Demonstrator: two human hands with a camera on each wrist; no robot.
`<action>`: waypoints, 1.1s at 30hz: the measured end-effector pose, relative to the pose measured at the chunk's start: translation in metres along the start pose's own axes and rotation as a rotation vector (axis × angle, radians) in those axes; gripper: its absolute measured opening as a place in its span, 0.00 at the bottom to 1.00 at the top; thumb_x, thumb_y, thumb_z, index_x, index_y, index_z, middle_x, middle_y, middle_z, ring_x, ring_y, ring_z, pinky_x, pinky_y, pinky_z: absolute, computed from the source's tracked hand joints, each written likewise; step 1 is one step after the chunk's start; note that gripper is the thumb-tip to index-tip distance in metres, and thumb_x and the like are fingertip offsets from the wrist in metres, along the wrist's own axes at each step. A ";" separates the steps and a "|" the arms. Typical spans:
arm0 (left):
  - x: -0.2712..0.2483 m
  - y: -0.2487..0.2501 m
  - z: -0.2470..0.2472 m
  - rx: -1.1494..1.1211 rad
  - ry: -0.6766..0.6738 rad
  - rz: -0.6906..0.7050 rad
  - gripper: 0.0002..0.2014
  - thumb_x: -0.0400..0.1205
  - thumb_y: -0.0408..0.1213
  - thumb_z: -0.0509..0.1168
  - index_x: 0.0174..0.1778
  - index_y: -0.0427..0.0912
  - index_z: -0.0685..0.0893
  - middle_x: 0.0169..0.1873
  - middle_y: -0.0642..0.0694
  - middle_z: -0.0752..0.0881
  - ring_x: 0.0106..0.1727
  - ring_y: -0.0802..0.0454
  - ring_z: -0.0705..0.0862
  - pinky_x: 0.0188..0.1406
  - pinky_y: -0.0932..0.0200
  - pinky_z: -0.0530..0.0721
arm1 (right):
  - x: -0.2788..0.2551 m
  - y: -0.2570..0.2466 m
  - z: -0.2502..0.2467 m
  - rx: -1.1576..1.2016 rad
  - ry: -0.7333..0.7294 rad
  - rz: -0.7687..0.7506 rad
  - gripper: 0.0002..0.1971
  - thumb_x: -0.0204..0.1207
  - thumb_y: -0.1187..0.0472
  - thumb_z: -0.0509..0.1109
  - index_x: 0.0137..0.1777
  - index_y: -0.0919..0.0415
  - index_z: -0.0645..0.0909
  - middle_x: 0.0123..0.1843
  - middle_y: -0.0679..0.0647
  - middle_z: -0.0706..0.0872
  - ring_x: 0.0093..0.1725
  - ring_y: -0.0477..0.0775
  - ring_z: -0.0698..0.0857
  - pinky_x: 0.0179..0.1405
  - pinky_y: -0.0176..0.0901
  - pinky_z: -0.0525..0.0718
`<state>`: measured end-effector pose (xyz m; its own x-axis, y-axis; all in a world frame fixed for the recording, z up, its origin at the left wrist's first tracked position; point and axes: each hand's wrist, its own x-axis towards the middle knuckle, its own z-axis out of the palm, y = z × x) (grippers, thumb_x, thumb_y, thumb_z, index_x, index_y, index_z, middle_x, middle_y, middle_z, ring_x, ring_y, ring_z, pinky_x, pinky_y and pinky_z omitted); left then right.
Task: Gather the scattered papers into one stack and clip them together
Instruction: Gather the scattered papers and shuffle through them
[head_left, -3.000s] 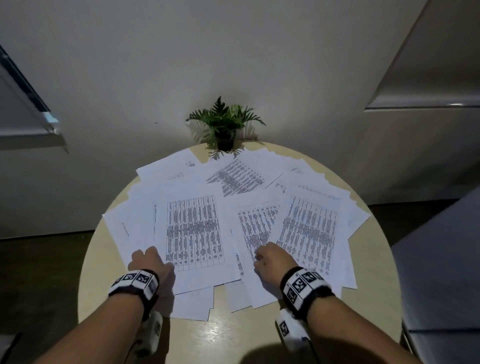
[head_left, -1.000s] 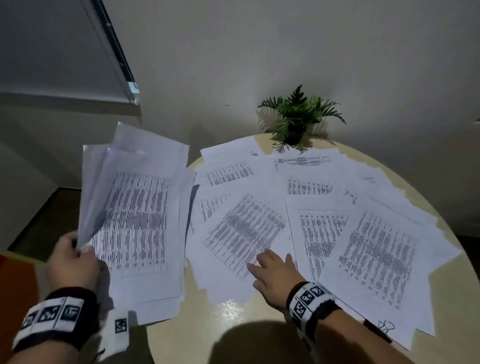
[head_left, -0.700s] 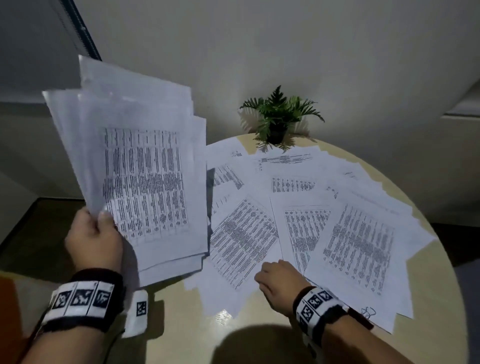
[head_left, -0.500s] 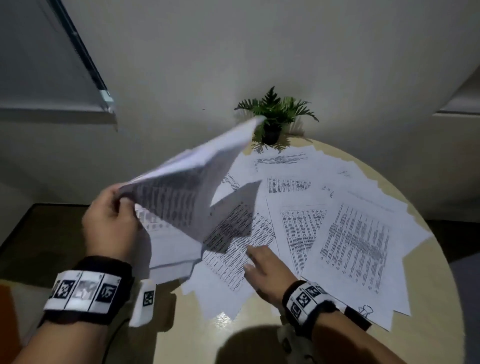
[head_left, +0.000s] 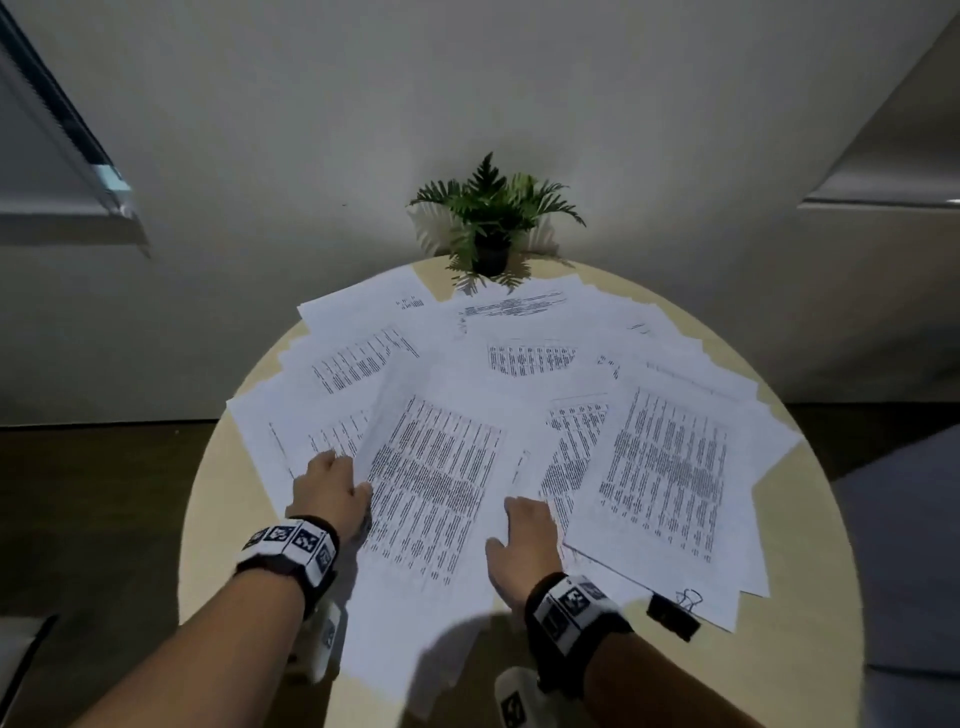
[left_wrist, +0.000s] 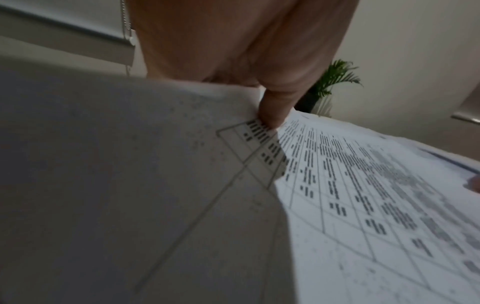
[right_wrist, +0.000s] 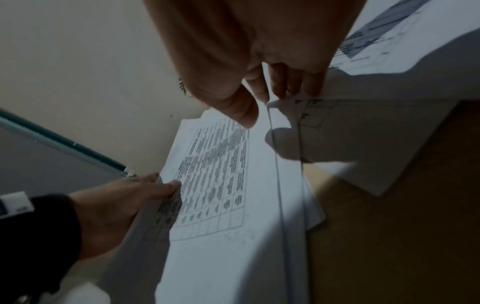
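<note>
White printed sheets (head_left: 670, 467) lie fanned over the round table (head_left: 218, 545). A gathered stack (head_left: 431, 499) lies on top of them near the front. My left hand (head_left: 332, 493) grips the stack's left edge, thumb (left_wrist: 272, 111) on top and fingers hidden beneath. My right hand (head_left: 524, 540) rests at the stack's right edge. Its fingertips (right_wrist: 285, 90) touch the edge of a neighbouring sheet (right_wrist: 363, 133), and the thumb stays free above the stack (right_wrist: 233, 205). A black binder clip (head_left: 672, 618) lies at the front right, beside the sheets.
A small potted fern (head_left: 491, 228) stands at the table's far edge against the wall. Sheets overhang the table's rim at the left and the front. Dark floor surrounds the table, and a window blind (head_left: 62, 171) hangs at the left.
My left hand held the stack raised at the left, swung it over and brought it down onto the sheets in the middle. The right hand stayed low on the table sheets.
</note>
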<state>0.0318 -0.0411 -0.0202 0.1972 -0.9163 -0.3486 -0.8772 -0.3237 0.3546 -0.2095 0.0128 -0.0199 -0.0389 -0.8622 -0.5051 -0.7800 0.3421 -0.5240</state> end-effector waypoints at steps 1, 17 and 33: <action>0.001 0.002 0.000 -0.010 -0.015 -0.008 0.09 0.82 0.45 0.62 0.45 0.44 0.71 0.61 0.40 0.73 0.51 0.40 0.79 0.55 0.46 0.81 | 0.000 0.001 -0.002 -0.023 0.013 -0.034 0.29 0.82 0.57 0.61 0.82 0.57 0.60 0.82 0.55 0.58 0.82 0.57 0.58 0.81 0.46 0.57; -0.036 -0.017 -0.006 -0.633 -0.029 -0.251 0.39 0.77 0.29 0.70 0.80 0.47 0.57 0.68 0.36 0.76 0.68 0.37 0.77 0.66 0.46 0.74 | 0.013 0.032 -0.046 -0.302 -0.064 -0.003 0.50 0.71 0.85 0.48 0.85 0.42 0.37 0.85 0.55 0.27 0.85 0.64 0.36 0.84 0.62 0.50; -0.046 -0.012 0.009 -0.593 -0.021 -0.294 0.11 0.83 0.35 0.64 0.58 0.39 0.72 0.41 0.45 0.79 0.39 0.48 0.78 0.34 0.57 0.73 | 0.070 0.067 -0.132 -0.273 0.089 0.477 0.44 0.75 0.53 0.73 0.83 0.59 0.49 0.82 0.65 0.53 0.79 0.71 0.62 0.71 0.60 0.74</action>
<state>0.0290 0.0068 -0.0165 0.3783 -0.7669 -0.5185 -0.3967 -0.6404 0.6577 -0.3470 -0.0743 0.0003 -0.4702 -0.6679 -0.5769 -0.7964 0.6028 -0.0488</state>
